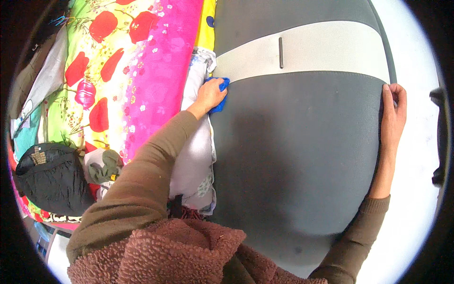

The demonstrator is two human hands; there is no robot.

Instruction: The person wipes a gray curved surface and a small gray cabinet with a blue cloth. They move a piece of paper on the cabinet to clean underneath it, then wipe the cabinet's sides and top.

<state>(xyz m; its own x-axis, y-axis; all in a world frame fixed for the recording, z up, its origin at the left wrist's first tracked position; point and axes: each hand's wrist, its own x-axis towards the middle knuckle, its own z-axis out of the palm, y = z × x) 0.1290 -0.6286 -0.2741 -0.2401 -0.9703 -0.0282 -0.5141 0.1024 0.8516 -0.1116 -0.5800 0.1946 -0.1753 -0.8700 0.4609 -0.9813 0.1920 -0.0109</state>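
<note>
My left hand (210, 96) is closed around a bunched blue cloth (219, 108), at the left edge of a large grey padded headboard (302, 142). A cream band (331, 49) with a short dark metal bar (281, 53) crosses the headboard's upper part. At the opposite edge, just below the end of that band, my right hand (394, 106) grips the headboard's rim, thumb on the near face and fingers bent around the side. The fingertips of my right hand are partly hidden.
A bright floral quilt (161, 61) covers a bed on the left, with a pale pillow (189, 175) wedged beside the headboard. A black quilted garment (52, 177) and a grey-green bundle (106, 165) lie near my left arm. A white wall (418, 142) stands at right.
</note>
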